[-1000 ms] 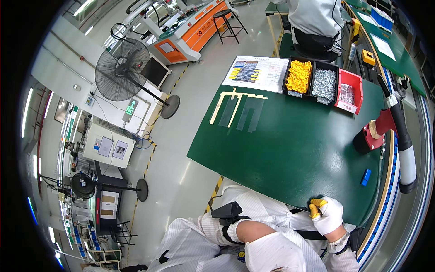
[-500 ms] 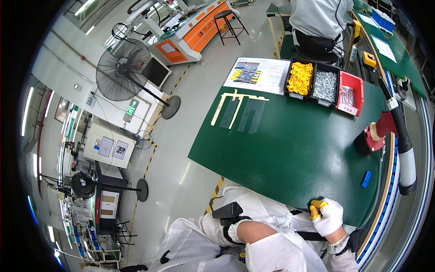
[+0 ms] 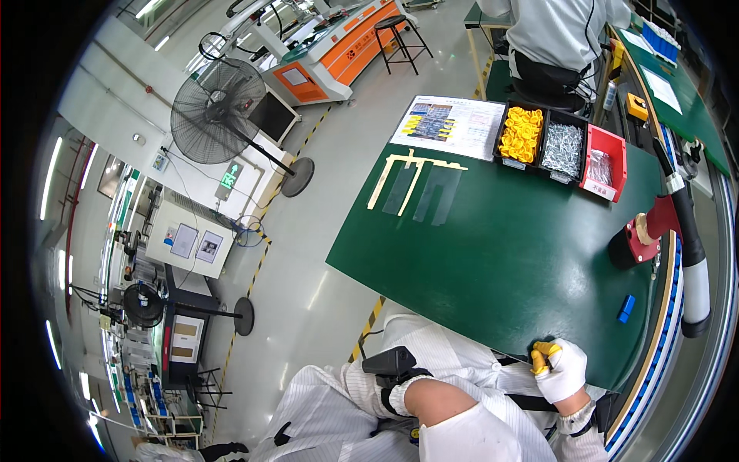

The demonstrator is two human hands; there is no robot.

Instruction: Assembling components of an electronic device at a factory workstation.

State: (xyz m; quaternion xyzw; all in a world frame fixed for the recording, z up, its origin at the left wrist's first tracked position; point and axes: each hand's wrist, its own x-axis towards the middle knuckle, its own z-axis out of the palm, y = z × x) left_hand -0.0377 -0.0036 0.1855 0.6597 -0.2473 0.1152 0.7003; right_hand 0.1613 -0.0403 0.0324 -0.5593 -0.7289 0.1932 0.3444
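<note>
My right hand [image 3: 561, 371], in a white glove with yellow at the fingertips, rests at the near edge of the green table [image 3: 477, 262]. Its fingers are curled together, and whatever they may hold is hidden. My left hand [image 3: 473, 433], also white-gloved, lies low over my lap, its fingers out of sight at the lower edge. A small blue block [image 3: 626, 309] lies on the table beyond my right hand. Farther up on the right stands a red and black tool-like device [image 3: 640, 237].
Along the far edge sit a bin of yellow parts [image 3: 523, 132], a bin of screws [image 3: 563, 146] and a red bin [image 3: 604, 165]. A printed sheet [image 3: 448, 125] and taped strips [image 3: 416, 165] lie left of them. A conveyor runs along the right; a co-worker [image 3: 556, 38] sits ahead.
The view has shifted slightly, so the table and its bins appear a little farther right. Both hands keep nearly the same place and pose.
</note>
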